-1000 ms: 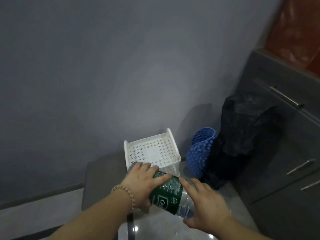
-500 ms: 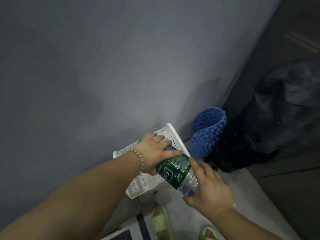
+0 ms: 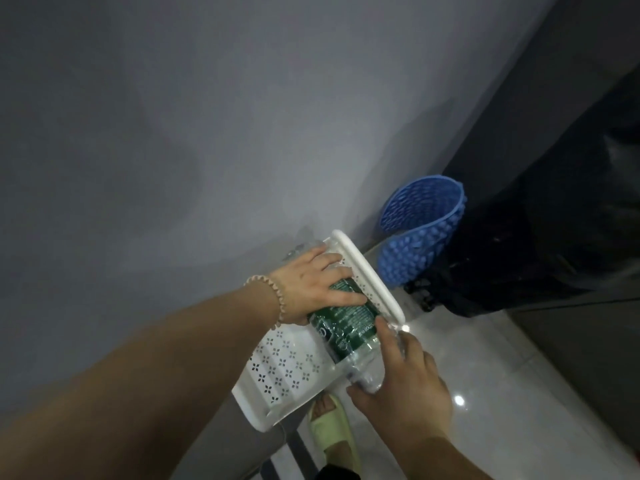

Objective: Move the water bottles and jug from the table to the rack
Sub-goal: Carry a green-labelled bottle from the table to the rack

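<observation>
The only print in sight is on the green label (image 3: 341,322) wrapped round the water bottle (image 3: 349,336). It carries small white lines of lettering and part of a rounded white logo, all too blurred and small to read. No other writing shows.

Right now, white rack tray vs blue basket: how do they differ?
The white rack tray is shallow, flat and rectangular with small flower-shaped holes; the blue basket is deep, rounded and knobbly. The tray holds a water bottle under the left hand and right hand; the basket shows nothing inside. Both are perforated and stand by the wall.
</observation>
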The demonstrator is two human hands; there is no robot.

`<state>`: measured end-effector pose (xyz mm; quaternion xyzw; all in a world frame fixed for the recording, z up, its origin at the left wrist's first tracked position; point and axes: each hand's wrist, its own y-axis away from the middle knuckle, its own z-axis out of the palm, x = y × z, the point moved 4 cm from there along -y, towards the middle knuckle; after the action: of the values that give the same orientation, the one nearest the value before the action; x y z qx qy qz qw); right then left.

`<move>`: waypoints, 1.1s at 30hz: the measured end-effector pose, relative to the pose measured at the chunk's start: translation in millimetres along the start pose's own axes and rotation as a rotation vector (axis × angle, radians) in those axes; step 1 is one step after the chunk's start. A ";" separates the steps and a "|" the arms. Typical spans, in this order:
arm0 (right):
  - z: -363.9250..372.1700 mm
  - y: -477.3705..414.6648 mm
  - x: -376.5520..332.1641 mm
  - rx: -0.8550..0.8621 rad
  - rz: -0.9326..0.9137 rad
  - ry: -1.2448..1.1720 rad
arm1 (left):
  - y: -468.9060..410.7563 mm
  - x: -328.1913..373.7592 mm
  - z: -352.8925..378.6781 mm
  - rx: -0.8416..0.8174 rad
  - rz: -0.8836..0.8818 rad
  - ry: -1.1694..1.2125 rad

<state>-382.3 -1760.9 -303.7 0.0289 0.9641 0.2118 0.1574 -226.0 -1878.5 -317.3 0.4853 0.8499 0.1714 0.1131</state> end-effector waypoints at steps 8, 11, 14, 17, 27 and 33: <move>19.2 -13.5 -1.3 0.073 0.032 0.057 | -6.2 -15.8 20.2 0.098 0.013 0.016; 23.1 -14.3 0.7 0.121 0.037 0.045 | -9.8 -13.9 25.4 0.122 -0.002 0.038; 26.5 -15.4 -1.8 0.113 0.039 0.061 | -10.8 -13.1 32.7 0.102 -0.051 0.044; 27.8 -17.3 -3.5 0.124 0.005 0.084 | -9.3 -11.8 33.9 0.054 -0.128 0.031; 27.4 -22.9 -20.7 0.132 -0.193 0.155 | 21.8 21.1 43.3 0.176 -0.684 0.342; 25.4 -20.7 -13.2 -0.025 -0.229 0.203 | 15.7 49.5 28.2 0.133 -0.821 0.453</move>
<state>-361.6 -1771.2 -330.3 -0.1046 0.9694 0.2063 0.0823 -228.5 -1823.3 -338.1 0.0657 0.9839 0.1592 -0.0479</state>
